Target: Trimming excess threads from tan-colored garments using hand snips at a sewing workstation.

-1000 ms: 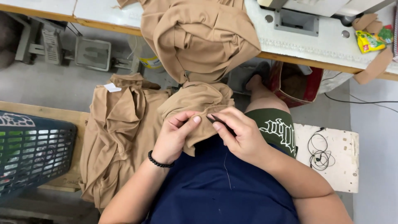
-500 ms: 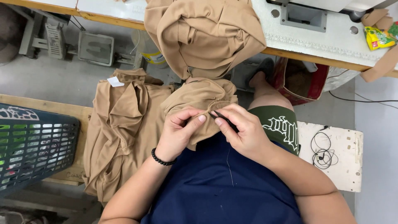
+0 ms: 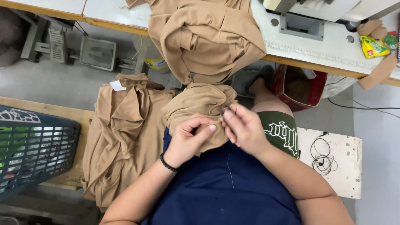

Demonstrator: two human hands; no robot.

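So the tan garment (image 3: 200, 109) is bunched up in the person's lap, draped down from a bigger heap of the same cloth (image 3: 204, 37) hanging off the edge of the counter (image 3: 316, 52). Can't really tell if it's one long piece or two, the folds run together right where they meet.

Left hand (image 3: 188, 141) has its grip closed on a fold of the garment, thumb pressed flat on top, black bead bracelet (image 3: 168, 163) on the wrist. Right hand (image 3: 246, 130) is curled tight too, fingertips pinching at the cloth edge, with something thin and dark (image 3: 229, 109) poking out above the fingers. Could be a small snipper or a seam tool, honestly too small to make out, and most of it is hidden inside the hand.

Just to the left of the lap there's another pile of tan pieces (image 3: 125, 137) on a wooden bench (image 3: 50, 110), with a white tag (image 3: 117, 86) showing on top. Further left a dark plastic basket (image 3: 33, 154), cut off by the edge. The sewing machine (image 3: 316, 10) up on the counter only shows its base. A white board with a tangle of earphones (image 3: 323, 156) sits by the person's right arm, and a red bag (image 3: 306, 89) is half tucked under the counter.
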